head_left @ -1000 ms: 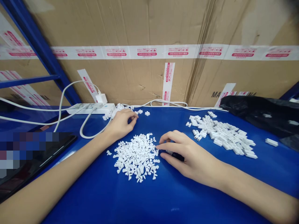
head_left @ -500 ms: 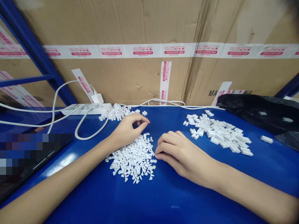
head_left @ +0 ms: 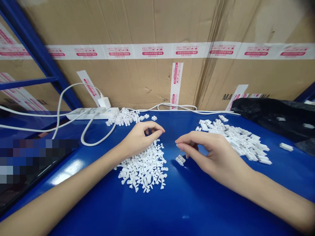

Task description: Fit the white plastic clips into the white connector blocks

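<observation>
My left hand (head_left: 141, 137) hovers over the far side of a pile of small white plastic lever-shaped pieces (head_left: 145, 172). Its thumb and index finger are closed together at the tips; anything between them is too small to make out. To the right of the pile is my right hand (head_left: 211, 152), its thumb and index tips pressed together too, their contents hidden. Just below those fingertips is a small white slotted plastic block (head_left: 180, 160); whether a curled finger touches it I cannot tell.
White rectangular blocks (head_left: 246, 142) lie heaped at the right, beside a black plastic bag (head_left: 268, 109). Small white assembled pieces (head_left: 128, 117) sit at the back near a power strip (head_left: 93, 113) with cables. A dark-edged screen (head_left: 36, 177) is at left; cardboard boxes (head_left: 137, 78) stand behind.
My right hand has moved right, away from the lever pile's edge, and turned. The slotted block now shows beneath its fingers. My left hand stays nearly in place; the view has shifted slightly.
</observation>
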### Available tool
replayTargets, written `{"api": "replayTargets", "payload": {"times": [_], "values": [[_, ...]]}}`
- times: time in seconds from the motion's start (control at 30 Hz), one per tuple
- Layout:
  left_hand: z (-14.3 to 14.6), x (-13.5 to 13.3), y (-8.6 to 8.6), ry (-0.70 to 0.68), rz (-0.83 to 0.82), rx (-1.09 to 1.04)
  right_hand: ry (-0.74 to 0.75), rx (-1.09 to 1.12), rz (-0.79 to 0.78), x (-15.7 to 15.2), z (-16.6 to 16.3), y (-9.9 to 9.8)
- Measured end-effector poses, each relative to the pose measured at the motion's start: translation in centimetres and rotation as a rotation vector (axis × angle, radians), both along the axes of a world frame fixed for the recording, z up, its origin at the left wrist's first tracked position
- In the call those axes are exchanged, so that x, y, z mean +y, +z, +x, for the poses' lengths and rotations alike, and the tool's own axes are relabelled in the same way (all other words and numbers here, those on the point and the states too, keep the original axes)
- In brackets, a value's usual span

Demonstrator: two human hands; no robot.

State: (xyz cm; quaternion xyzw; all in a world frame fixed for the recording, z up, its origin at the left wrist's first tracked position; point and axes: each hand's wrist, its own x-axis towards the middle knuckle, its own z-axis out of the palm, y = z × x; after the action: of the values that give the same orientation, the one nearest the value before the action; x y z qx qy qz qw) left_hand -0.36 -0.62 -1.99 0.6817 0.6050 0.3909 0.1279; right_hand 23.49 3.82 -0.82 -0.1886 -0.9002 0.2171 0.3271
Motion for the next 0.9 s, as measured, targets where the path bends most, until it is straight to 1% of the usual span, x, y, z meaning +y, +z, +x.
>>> {"api": "replayTargets", "payload": {"times": [0.1,0.27,0.37,0.43,0.6,0.73,0.8,0.9], "values": [[0.4,-0.1,0.1,-0.018,-0.011,-0.023,0.002,-0.046,-0.073,0.2,0.1,-0.1],[0.6,-0.5,0.5,-0.113,-0.053,-0.028,0.046,-0.138,-0.095,0.2,0.2,-0.1],[0.4,-0.6,0.5,-0.132,-0.063,-0.014,0.059,-0.163,-0.097,0.2,0.4,0.0],[0.2,-0.6,0.4,-0.128,-0.055,-0.005,0.057,-0.169,-0.071,0.3,0.6,-0.1],[0.0,-0.5,0.0,-0.132,-0.037,0.005,0.058,-0.173,0.051,0.4,0.8,-0.7],[0.0,-0.7,0.3,-0.138,-0.025,0.012,0.058,-0.141,0.139,0.0,0.9,-0.6],[0.1,-1.0,0.8,-0.181,-0.011,0.017,0.053,-0.091,0.166,-0.2,0.9,-0.2],[0.9,-1.7,1.5,-0.337,0.004,0.05,0.037,-0.015,0.172,-0.4,0.8,0.5]]}}
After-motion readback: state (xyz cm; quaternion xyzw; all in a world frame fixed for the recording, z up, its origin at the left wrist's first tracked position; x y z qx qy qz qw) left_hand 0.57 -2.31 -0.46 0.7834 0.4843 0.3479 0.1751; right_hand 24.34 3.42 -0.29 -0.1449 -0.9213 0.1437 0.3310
